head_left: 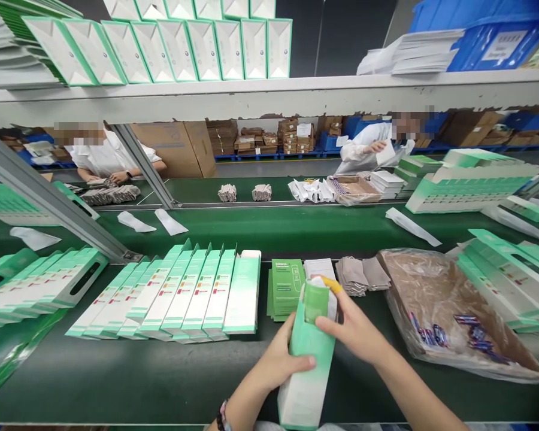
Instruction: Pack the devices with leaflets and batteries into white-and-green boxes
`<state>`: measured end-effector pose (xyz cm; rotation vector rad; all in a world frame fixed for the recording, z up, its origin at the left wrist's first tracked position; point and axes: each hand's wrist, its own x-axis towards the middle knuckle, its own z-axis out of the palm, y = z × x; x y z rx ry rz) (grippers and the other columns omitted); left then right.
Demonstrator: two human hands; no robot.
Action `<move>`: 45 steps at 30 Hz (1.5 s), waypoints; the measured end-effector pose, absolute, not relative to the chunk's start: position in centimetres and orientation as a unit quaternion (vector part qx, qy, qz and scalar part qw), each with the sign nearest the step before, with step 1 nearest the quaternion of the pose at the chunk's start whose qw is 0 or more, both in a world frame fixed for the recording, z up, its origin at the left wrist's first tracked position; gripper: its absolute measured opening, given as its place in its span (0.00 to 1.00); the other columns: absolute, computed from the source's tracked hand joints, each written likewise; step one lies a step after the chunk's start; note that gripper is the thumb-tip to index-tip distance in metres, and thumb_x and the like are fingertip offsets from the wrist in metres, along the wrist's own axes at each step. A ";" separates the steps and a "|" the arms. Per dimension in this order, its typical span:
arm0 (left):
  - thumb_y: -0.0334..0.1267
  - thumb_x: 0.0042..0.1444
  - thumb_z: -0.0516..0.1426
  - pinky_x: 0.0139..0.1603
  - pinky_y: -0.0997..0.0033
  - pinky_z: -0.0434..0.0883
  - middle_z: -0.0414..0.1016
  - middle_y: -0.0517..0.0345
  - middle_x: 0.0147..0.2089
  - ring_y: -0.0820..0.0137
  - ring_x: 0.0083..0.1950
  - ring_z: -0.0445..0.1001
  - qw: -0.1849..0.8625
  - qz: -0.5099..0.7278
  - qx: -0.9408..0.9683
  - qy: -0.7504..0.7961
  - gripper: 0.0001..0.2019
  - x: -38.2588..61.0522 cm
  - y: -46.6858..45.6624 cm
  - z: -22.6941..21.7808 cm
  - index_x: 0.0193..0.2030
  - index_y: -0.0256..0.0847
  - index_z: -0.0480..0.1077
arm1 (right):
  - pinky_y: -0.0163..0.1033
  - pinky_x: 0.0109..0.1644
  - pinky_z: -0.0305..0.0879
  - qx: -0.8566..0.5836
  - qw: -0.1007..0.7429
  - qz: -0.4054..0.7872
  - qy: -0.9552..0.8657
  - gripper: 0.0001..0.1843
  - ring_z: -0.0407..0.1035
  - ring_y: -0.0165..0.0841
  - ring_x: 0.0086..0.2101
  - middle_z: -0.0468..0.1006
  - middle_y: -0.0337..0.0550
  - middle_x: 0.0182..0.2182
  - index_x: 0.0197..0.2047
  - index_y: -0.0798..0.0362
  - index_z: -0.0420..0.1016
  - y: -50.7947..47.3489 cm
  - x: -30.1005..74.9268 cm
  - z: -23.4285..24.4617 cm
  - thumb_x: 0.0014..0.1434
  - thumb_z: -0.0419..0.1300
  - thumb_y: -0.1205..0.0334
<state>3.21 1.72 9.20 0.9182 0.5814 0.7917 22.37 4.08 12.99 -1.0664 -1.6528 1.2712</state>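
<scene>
My left hand [278, 359] is wrapped around a tall green-and-white carton [306, 389], tilted in front of me. My right hand [353, 326] pinches a green booklet [317, 301] at the carton's upper end, together with something white behind it; how far these sit inside cannot be told. Yellow covers one right fingertip. Just beyond the carton lie a stack of green booklets [287, 286], white folded papers [320, 268] and grey pouches [353, 275]. On the left stands a row of similar cartons [193, 293], some with raised flaps.
A plastic-lined cardboard tray [399, 293] with several batteries [474, 335] lies right. More cartons [498, 281] stand beyond it. A shelf [269, 99] with boxes crosses above, borne by a slanted metal post [72, 179]. Two people work across the green belt [251, 224].
</scene>
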 end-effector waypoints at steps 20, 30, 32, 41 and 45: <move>0.31 0.44 0.65 0.53 0.65 0.71 0.75 0.52 0.52 0.60 0.50 0.76 0.513 0.407 0.662 0.365 0.28 3.7 0.3 10.2 0.53 0.43 0.64 | 0.61 0.64 0.57 -0.367 0.333 -0.003 -0.869 0.18 0.48 0.53 0.66 0.63 0.53 0.63 0.53 0.52 0.73 -1.3 22.1 13.3 0.59 0.61 0.65; 0.39 0.48 0.67 0.57 0.62 0.69 0.71 0.50 0.58 0.57 0.57 0.73 0.514 0.421 0.656 0.358 0.30 3.9 0.6 9.4 0.58 0.45 0.63 | 0.68 0.67 0.41 -0.419 0.286 -0.091 -0.857 0.10 0.43 0.55 0.67 0.65 0.45 0.64 0.44 0.48 0.78 -1.9 20.1 14.8 0.59 0.62 0.58; 0.39 0.49 0.66 0.56 0.63 0.70 0.72 0.51 0.57 0.58 0.56 0.73 0.514 0.416 0.653 0.369 0.29 3.8 0.6 9.3 0.57 0.46 0.63 | 0.68 0.66 0.46 -0.423 0.279 -0.053 -0.861 0.15 0.43 0.55 0.67 0.62 0.44 0.66 0.50 0.46 0.77 -2.0 20.5 14.9 0.59 0.62 0.58; 0.40 0.48 0.67 0.46 0.64 0.71 0.75 0.53 0.48 0.60 0.46 0.76 0.505 0.376 0.655 0.419 0.24 3.5 0.7 8.2 0.52 0.45 0.68 | 0.55 0.50 0.65 -0.821 0.093 0.026 -0.563 0.14 0.72 0.53 0.47 0.78 0.64 0.42 0.42 0.59 0.76 2.7 39.7 8.6 0.62 0.51 0.64; 0.43 0.48 0.67 0.47 0.62 0.71 0.75 0.51 0.49 0.57 0.47 0.75 0.504 0.382 0.657 0.410 0.25 3.5 0.9 7.7 0.52 0.44 0.68 | 0.43 0.37 0.65 -0.839 0.041 0.082 -0.537 0.10 0.75 0.46 0.31 0.77 0.52 0.22 0.22 0.54 0.71 4.2 44.2 5.2 0.53 0.62 0.64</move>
